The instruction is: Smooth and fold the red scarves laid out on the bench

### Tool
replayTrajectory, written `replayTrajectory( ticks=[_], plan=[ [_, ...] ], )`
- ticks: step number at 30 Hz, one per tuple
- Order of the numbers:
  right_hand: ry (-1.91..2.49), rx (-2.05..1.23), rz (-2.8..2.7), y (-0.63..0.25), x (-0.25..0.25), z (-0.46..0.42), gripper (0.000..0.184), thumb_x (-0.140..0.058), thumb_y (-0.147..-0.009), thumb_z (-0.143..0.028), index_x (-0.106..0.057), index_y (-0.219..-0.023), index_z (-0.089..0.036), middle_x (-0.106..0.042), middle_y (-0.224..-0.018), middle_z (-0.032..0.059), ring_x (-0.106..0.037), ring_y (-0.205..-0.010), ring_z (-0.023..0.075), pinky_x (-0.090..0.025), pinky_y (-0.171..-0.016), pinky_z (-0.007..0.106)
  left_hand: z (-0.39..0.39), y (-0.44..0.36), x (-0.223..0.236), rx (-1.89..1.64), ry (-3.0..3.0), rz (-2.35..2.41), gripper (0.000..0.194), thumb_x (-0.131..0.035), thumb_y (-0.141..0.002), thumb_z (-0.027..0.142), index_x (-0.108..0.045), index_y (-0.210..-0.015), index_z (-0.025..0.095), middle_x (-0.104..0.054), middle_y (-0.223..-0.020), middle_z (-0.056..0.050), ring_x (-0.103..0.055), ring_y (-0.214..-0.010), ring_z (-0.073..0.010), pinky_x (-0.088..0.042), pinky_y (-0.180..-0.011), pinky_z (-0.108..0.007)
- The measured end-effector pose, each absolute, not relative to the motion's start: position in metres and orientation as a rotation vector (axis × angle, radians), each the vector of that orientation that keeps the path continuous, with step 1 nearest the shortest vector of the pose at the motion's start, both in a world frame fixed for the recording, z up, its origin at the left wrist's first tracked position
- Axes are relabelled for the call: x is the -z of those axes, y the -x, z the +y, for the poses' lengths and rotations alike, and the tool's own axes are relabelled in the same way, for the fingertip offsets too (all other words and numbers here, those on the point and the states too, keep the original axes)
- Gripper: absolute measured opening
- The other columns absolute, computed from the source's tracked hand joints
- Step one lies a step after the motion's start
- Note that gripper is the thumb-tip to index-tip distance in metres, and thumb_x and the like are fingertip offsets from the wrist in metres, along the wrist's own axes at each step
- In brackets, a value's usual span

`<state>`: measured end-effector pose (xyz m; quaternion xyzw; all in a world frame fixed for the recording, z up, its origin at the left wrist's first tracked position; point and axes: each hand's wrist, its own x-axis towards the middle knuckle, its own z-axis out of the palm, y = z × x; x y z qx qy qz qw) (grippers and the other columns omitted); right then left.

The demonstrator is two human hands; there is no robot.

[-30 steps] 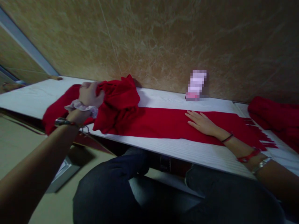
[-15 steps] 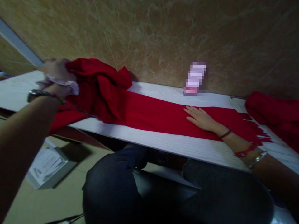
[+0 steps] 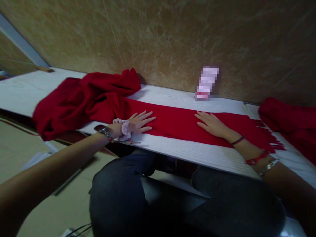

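A red fringed scarf (image 3: 175,121) stretches along the white tabletop, flat in its middle part. Its left portion is bunched in loose folds, and some of it hangs over the front edge. At the right end the fringe lies spread on the wood. My left hand (image 3: 141,122) rests palm down on the cloth beside the folds, fingers spread. Farther right, my right hand (image 3: 212,125) lies flat on the scarf, fingers stretched out to the left. Neither hand grips anything.
Another bundle of red cloth (image 3: 287,115) lies at the table's right end. A pixelated pink-and-white object (image 3: 206,82) leans against the marbled wall (image 3: 158,42). My knees are under the narrow white table (image 3: 172,149). A box (image 3: 37,160) on the floor is partly hidden by my left arm.
My left hand has let go of the bunched cloth at the left and moved right onto the flat part. The bunch has dropped onto the table. My right hand has stayed in place.
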<state>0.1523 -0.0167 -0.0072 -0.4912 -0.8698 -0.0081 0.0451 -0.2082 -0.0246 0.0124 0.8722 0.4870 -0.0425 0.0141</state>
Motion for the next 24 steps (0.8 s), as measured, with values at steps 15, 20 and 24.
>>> replayTrajectory(
  ticks=[15,20,24],
  plan=[
    [1.084,0.009,-2.62,-0.134,-0.013,-0.03,0.042,-0.038,-0.088,-0.035,-0.05,-0.123,-0.015,-0.046,-0.133,0.0125,-0.037,-0.125,0.0224,-0.031,-0.102,0.046,-0.047,0.217,-0.037,0.191,-2.923,1.329,0.042,-0.035,-0.085,0.019,-0.046,-0.125,0.016,-0.046,-0.123,-0.01,-0.049,-0.105,-0.0204,-0.041,-0.089,-0.03],
    [0.731,-0.186,-2.78,-0.105,-0.02,-0.046,0.04,-0.043,-0.087,-0.035,-0.052,-0.121,-0.016,-0.052,-0.127,0.0105,-0.043,-0.12,0.0191,-0.036,-0.1,0.04,-0.052,0.224,-0.033,0.304,-2.908,1.399,0.049,-0.037,-0.078,0.011,-0.048,-0.125,0.021,-0.051,-0.115,-0.008,-0.054,-0.098,-0.0207,-0.046,-0.075,-0.028],
    [0.639,-0.218,-2.818,-0.095,-0.012,-0.05,0.037,-0.045,-0.087,-0.032,-0.055,-0.118,-0.015,-0.057,-0.122,0.0094,-0.046,-0.117,0.0195,-0.037,-0.099,0.04,-0.05,0.224,-0.029,0.282,-2.917,1.457,0.054,-0.034,-0.077,0.007,-0.046,-0.127,0.026,-0.052,-0.114,-0.007,-0.055,-0.095,-0.0191,-0.046,-0.068,-0.025]
  ],
)
